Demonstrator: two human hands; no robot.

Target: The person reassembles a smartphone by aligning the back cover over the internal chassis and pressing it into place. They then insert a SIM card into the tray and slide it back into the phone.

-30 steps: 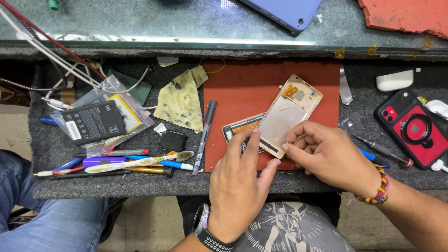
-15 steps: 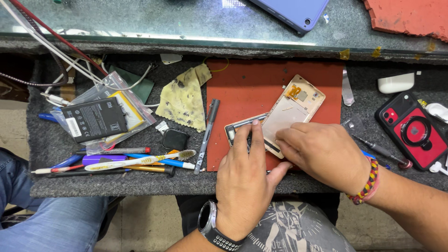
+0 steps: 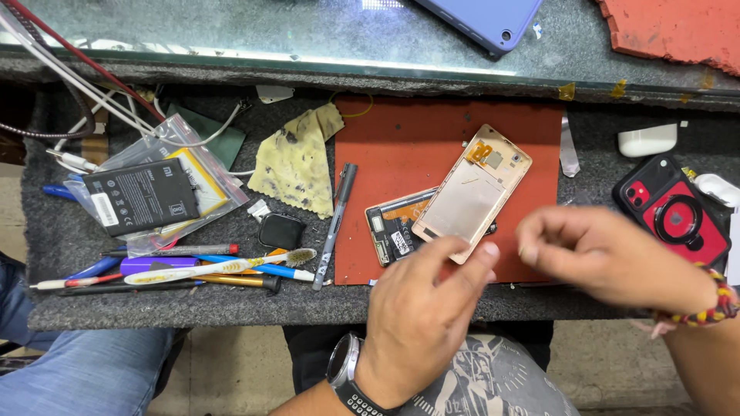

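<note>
The left hand (image 3: 420,308) lies palm down at the near edge of the dark felt-covered bench (image 3: 231,300), fingers loosely spread and gripping nothing; its fingertips (image 3: 487,252) rest at the lower end of the gold rectangular phone back shell (image 3: 472,196), which lies tilted on the red rubber work mat (image 3: 416,146) just ahead of the hand; tucked under that shell, beside the left hand's index finger, sits a dark opened phone body with orange flex strips (image 3: 395,223). The right hand (image 3: 605,258) hovers to the right of the shell, blurred, fingers curled loosely inward — whether anything sits between them I cannot tell; it does not touch the shell; a beaded red and yellow bracelet (image 3: 709,308) circles its wrist. Beyond the right hand lies a red phone with a black ring case (image 3: 674,212), and further out a white earbud case (image 3: 647,140). To the left of the left hand a grey pen-shaped tool (image 3: 333,227) lies along the mat's edge; further left are a small black square pad (image 3: 281,231), a stained yellow cloth (image 3: 297,162), a black flat battery on a clear plastic bag (image 3: 142,196), and a cluster of pens, screwdrivers and a toothbrush (image 3: 185,270).
</note>
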